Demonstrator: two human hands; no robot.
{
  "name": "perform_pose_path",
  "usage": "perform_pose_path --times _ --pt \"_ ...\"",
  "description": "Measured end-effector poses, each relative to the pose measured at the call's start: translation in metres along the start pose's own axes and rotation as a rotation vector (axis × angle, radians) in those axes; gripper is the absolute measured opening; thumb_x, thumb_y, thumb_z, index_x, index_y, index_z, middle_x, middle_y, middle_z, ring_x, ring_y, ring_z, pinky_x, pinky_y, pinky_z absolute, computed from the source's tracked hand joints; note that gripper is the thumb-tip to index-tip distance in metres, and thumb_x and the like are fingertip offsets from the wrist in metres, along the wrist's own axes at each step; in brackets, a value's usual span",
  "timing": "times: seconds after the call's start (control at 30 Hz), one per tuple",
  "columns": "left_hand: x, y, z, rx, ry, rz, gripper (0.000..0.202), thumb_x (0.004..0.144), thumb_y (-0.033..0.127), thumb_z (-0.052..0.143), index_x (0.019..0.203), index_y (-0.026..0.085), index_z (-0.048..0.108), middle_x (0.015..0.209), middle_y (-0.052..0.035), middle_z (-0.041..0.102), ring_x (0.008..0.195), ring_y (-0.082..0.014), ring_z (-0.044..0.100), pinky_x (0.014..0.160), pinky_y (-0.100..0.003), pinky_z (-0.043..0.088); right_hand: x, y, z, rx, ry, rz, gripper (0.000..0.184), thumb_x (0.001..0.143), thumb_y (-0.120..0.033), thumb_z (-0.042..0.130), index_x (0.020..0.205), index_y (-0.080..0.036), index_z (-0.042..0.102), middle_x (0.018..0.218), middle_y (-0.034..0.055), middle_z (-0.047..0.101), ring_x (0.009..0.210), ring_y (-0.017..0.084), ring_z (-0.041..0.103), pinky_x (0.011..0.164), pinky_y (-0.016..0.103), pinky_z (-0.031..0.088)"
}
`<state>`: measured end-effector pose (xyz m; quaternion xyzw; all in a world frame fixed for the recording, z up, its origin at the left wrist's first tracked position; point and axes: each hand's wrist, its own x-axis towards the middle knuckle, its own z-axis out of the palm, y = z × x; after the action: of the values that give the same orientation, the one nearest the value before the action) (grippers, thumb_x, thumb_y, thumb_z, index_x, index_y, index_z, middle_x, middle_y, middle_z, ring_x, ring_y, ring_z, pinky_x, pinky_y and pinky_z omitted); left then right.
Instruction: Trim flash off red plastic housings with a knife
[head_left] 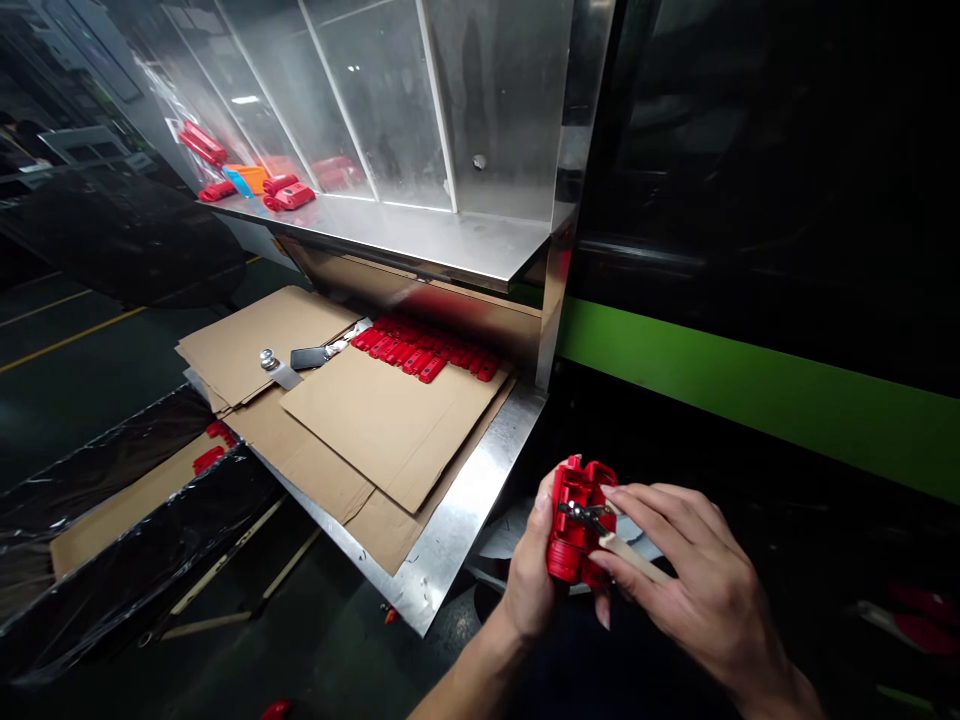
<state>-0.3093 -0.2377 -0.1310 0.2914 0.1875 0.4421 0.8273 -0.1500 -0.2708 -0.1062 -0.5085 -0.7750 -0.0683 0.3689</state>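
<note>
My left hand (534, 560) is wrapped around a red plastic housing (568, 562), its hollow ribbed side turned up toward me. Dark and shiny metal bits show in the middle of the housing. My right hand (694, 570) pinches a pale-handled tool (634, 558) between thumb and fingers. The dark end of this tool reaches over the hollow of the housing; whether it touches inside I cannot tell. Both hands are in front of me, to the right of the metal table's corner.
Several red housings (427, 365) lie in rows on cardboard (375, 415) on the metal table (450, 540). Further left are a dark phone-like object (309, 357) and a small metal knob (268, 359). A metal shelf (465, 245) overhangs the back. A black-lined trough (150, 580) stands at left.
</note>
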Motion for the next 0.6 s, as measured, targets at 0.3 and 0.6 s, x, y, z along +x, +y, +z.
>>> perform_pose_path --times 0.3,0.6 --pt "-0.002 0.001 -0.001 0.045 0.031 -0.058 0.065 0.099 0.061 0.027 0.149 0.019 0.031 0.083 -0.0132 0.069 0.051 -0.0193 0.064 0.032 -0.018 0.044 -0.001 -0.010 0.003 -0.032 0.036 0.024 0.033 0.088 -0.027 0.072 0.117 -0.012 0.066 0.098 0.0075 0.067 0.089 0.018 0.056 0.079 0.035 0.045" --pt "0.004 -0.006 0.004 -0.057 -0.069 -0.082 0.068 0.100 0.061 0.019 0.149 0.016 0.032 0.090 -0.0163 0.070 0.054 -0.0195 0.065 0.031 -0.018 0.043 -0.009 0.001 0.008 0.071 0.134 0.084 0.037 0.088 -0.030 0.070 0.118 -0.009 0.063 0.108 0.0123 0.065 0.100 0.023 0.059 0.087 0.038 0.051"
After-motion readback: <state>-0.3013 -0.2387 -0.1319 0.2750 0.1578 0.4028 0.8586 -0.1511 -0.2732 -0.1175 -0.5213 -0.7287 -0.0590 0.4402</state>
